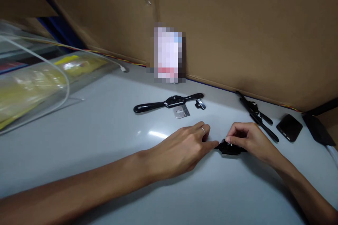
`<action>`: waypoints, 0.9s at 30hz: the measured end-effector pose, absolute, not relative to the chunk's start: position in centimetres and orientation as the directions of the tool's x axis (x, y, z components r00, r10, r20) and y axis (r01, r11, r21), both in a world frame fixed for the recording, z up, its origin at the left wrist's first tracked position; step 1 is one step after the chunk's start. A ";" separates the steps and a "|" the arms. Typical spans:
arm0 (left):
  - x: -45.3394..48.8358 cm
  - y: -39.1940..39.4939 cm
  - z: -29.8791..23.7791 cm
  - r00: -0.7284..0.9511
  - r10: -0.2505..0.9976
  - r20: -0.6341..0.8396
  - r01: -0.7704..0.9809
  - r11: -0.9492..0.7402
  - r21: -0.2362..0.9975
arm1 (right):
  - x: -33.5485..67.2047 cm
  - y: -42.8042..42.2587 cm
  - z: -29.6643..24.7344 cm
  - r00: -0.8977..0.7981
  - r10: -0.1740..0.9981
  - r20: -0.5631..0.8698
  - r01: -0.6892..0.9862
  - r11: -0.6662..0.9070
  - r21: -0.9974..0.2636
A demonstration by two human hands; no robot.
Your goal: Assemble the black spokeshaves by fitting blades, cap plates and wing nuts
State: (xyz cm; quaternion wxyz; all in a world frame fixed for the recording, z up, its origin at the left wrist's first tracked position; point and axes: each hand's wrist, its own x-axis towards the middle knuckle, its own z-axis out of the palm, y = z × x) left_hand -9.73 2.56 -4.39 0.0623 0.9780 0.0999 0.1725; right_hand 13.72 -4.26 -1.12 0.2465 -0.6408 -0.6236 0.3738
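Note:
My right hand (248, 140) is curled over a small black part (230, 147) lying on the grey table (105, 137), fingertips pinching its top. My left hand (185, 147) rests on the table just left of it, fingers together, one fingertip touching the part's left end; a ring is on one finger. Beyond the hands lies a black two-handled spokeshave body (169, 102), with a flat metal blade (181, 111) and a small metal clamp piece (200, 104) beside it.
A second black spokeshave (257, 116) lies at the right, next to a dark phone (289, 127) and a black flat object (318, 130). Cardboard walls (237, 24) stand behind the table. A clear plastic cover over yellow material (34, 84) and a white cable (123, 68) sit at the left.

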 end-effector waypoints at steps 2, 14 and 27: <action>-9.8 2.3 -4.6 0.913 0.228 0.338 0.189 -0.971 0.145 | 13.7 -4.7 -0.9 -0.094 0.992 -0.082 0.721 0.011 -0.693; -9.4 1.0 -4.3 0.875 0.324 0.361 0.250 -0.939 0.237 | 12.1 -6.8 -2.3 -0.278 0.904 0.324 0.947 0.314 -0.065; -9.4 1.0 -4.6 0.879 0.252 0.405 0.207 -0.966 0.153 | 13.7 -5.5 -0.1 -0.211 0.977 0.030 0.728 0.177 -0.662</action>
